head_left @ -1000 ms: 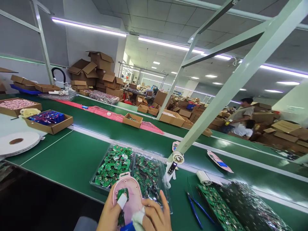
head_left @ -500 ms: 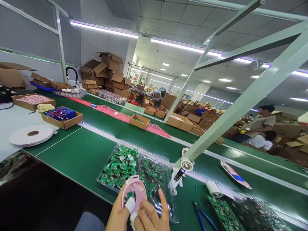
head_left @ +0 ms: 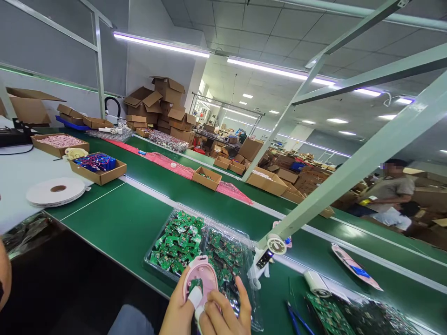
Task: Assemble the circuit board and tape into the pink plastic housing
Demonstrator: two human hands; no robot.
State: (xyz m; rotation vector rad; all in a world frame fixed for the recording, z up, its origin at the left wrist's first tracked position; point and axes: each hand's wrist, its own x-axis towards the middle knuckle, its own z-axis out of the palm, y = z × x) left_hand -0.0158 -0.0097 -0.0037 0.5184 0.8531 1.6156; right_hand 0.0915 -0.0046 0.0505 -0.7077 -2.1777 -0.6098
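In both hands I hold a pink plastic housing, probably a small fan shell, low in the view. My left hand grips it from the left, with a white finger cot on the thumb. My right hand wraps its fingers over the lower part. A green circuit board sits in the housing, partly hidden by my thumb. Just behind my hands lies a clear plastic tray heaped with green circuit boards. To the right are blue-handled pliers and a white handheld fan.
The green bench belt runs ahead, with a white tape reel, cardboard trays of parts, and a bagged stack of boards at lower right. A pale metal strut crosses the view. A co-worker stands among cartons at right.
The whole scene has shifted right and slightly down in view as my head turned. My hands still hold the pink housing, and the board stays in it.
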